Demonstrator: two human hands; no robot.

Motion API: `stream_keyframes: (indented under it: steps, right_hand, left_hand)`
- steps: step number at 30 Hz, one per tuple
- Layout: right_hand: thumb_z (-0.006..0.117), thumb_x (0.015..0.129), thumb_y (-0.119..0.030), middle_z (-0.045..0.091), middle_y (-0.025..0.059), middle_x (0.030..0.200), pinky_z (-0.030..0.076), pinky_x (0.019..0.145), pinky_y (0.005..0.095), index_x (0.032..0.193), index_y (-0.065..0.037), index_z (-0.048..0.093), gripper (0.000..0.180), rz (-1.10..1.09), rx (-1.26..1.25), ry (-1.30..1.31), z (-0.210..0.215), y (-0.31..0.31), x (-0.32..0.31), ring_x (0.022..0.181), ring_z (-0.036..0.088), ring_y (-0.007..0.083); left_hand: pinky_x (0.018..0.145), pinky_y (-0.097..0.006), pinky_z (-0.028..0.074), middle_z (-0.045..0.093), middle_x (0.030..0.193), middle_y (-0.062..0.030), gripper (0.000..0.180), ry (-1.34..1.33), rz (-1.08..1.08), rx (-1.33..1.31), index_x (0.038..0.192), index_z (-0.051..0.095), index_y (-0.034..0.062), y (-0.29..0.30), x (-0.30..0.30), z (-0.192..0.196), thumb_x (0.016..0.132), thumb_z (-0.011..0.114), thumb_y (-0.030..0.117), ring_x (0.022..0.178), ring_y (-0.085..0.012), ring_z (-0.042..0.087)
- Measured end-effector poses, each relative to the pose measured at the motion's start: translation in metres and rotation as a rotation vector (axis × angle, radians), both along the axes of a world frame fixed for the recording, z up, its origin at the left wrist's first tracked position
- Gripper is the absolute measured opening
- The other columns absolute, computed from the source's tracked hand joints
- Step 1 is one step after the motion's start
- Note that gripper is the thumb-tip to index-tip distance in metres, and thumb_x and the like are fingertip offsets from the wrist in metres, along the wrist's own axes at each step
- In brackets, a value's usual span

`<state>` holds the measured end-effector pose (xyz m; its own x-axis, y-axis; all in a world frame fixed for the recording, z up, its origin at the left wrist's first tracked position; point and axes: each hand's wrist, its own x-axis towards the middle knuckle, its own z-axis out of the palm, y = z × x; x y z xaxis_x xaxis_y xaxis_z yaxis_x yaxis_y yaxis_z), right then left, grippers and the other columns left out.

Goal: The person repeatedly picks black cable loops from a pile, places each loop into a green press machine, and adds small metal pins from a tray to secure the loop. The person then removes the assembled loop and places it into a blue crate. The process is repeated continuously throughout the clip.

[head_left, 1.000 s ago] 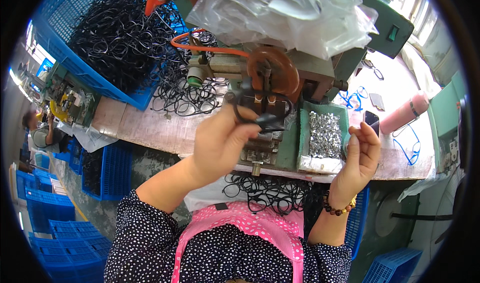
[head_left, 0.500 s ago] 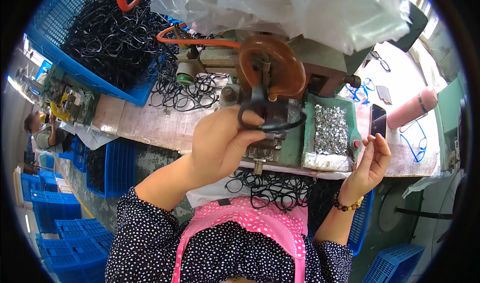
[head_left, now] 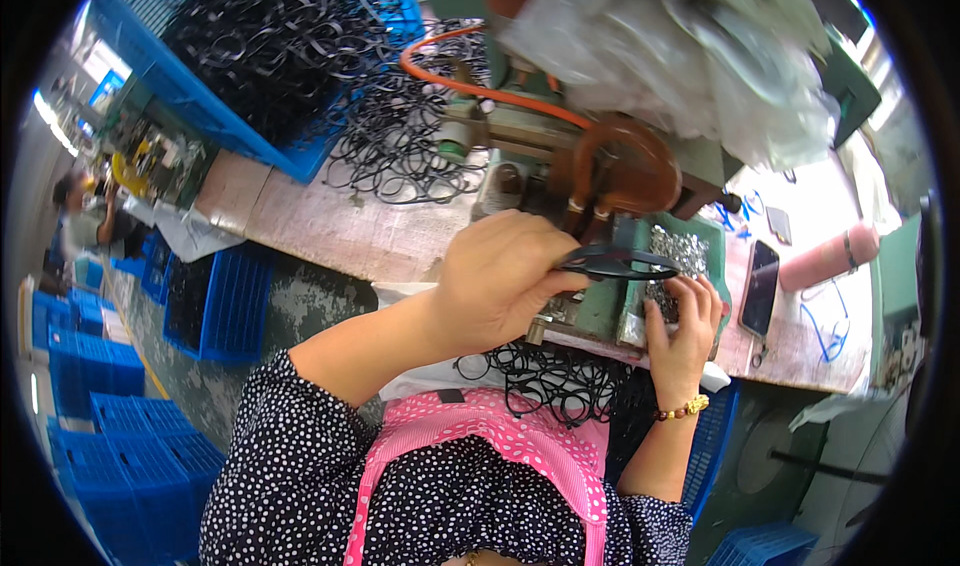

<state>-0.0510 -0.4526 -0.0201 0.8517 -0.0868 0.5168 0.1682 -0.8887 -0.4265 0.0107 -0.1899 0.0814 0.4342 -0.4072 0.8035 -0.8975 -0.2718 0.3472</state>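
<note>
My left hand (head_left: 505, 278) pinches a black glasses frame (head_left: 598, 258) between thumb and fingers, holding it level in front of a bench machine (head_left: 520, 136). My right hand (head_left: 685, 331) reaches over a green tray (head_left: 718, 258) of small shiny metal pieces (head_left: 683, 249). Its fingers curve down with the thumb apart, and the fingertips come close to the frame's right end. Whether they touch a metal piece is too small to tell. An orange-brown loop-shaped part (head_left: 648, 171) of the machine stands just beyond the held frame.
More black frames (head_left: 565, 384) lie on my lap, and others (head_left: 400, 161) are scattered on the bench. A blue crate (head_left: 165, 81) heaped with black frames stands far left. A phone (head_left: 760, 286), a pink bottle (head_left: 830, 256) and blue glasses (head_left: 830, 331) lie right. Clear plastic (head_left: 690, 56) hangs over the machine.
My right hand has come left from near the phone to the tray of metal pieces. My left hand has moved right with the glasses frame, and the view has shifted.
</note>
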Motion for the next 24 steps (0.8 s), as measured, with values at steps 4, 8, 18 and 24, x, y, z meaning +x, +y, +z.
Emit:
stream_keyframes:
  steps: [4,8,18,24]
  right_hand:
    - [0.069,0.082,-0.005,0.065,0.0118,0.105,0.039,0.102,0.0465,0.088,-0.004,0.062,0.009,-0.024,-0.015,-0.050,0.003,0.007,0.017,0.116,0.054,0.0372]
    - [0.066,0.086,-0.006,0.066,0.0122,0.103,0.038,0.102,0.0469,0.093,-0.001,0.062,0.010,-0.038,-0.010,-0.087,0.002,0.008,0.026,0.115,0.055,0.0372]
    - [0.067,0.082,-0.006,0.065,0.0117,0.108,0.035,0.105,0.0493,0.088,-0.003,0.063,0.008,-0.010,-0.018,-0.030,0.003,0.011,0.020,0.121,0.050,0.0379]
    - [0.063,0.092,-0.007,0.063,0.0105,0.088,0.047,0.082,0.0374,0.094,-0.001,0.060,0.007,-0.100,0.321,-0.037,0.002,0.009,0.015,0.085,0.059,0.0249]
  left_hand:
    - [0.062,-0.041,0.047,0.063,0.083,-0.0138,0.026,-0.021,0.028,-0.108,0.096,0.063,0.0003,-0.006,-0.002,0.003,0.077,0.077,0.010,0.070,-0.0338,0.061]
    - [0.073,-0.039,0.051,0.065,0.094,-0.0158,0.022,0.054,0.060,-0.151,0.099,0.066,-0.0014,0.006,-0.008,-0.006,0.078,0.074,0.003,0.081,-0.0334,0.063]
    - [0.086,-0.043,0.048,0.063,0.105,-0.0118,0.033,0.226,0.796,0.437,0.118,0.061,0.0072,0.144,0.054,-0.114,0.085,0.067,0.009,0.098,-0.0319,0.060]
    - [0.074,-0.044,0.052,0.061,0.097,-0.0120,0.024,0.260,0.688,0.460,0.110,0.062,0.0107,0.168,0.061,-0.126,0.087,0.067,0.019,0.097,-0.0338,0.061]
